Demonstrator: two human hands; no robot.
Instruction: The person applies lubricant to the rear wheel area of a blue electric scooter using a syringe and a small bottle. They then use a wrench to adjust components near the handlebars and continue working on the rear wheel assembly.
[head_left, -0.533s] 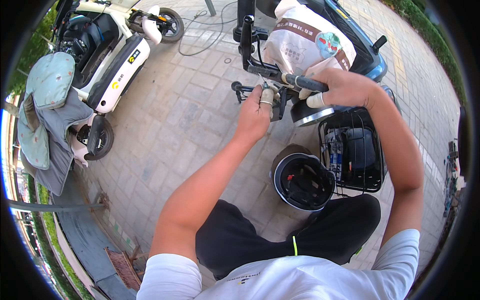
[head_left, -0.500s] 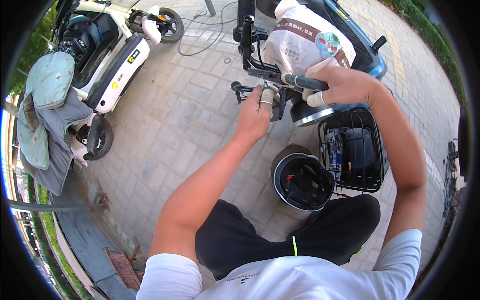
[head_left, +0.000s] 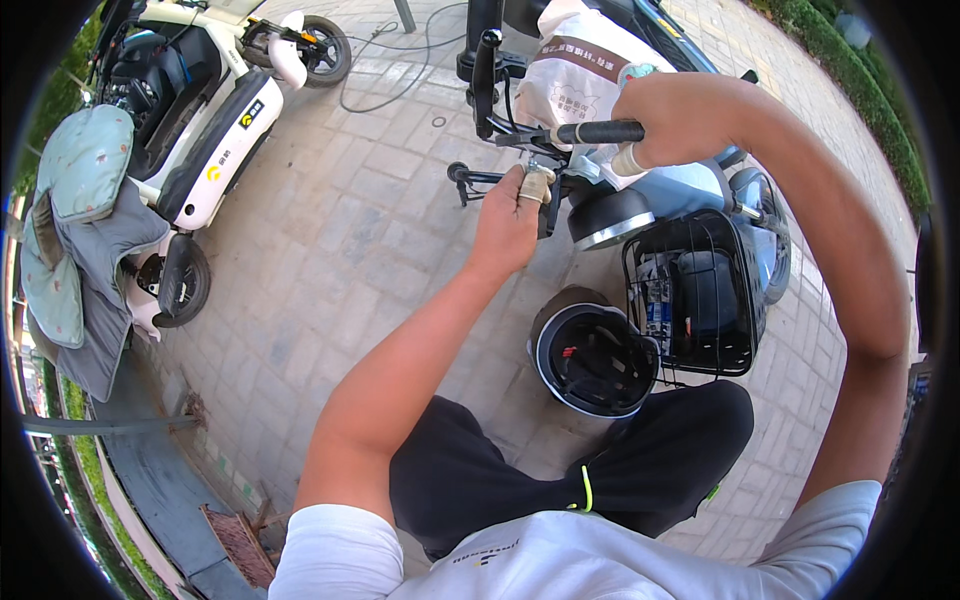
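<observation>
Paving point(head_left: 330, 250) stretches broadly between the left forearm point(head_left: 415, 350) and the parked white scooter point(head_left: 215, 165); on the right, a helmet point(head_left: 600, 370) and wire basket point(head_left: 746, 300) crowd together beside the right knee point(head_left: 715, 420), below the round lamp point(head_left: 605, 215). The left hand point(head_left: 508, 222) pinches its fingers narrowly on a small metal piece point(head_left: 536, 164) under the handlebar point(head_left: 515, 131), while the right hand's point(head_left: 685, 118) fingers part around the outer end of the black grip point(head_left: 598, 132), though how firmly I cannot tell.

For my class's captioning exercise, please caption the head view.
A person's right grip at a black handle, left grip close by, near an upturned helmet and wire basket.
</observation>
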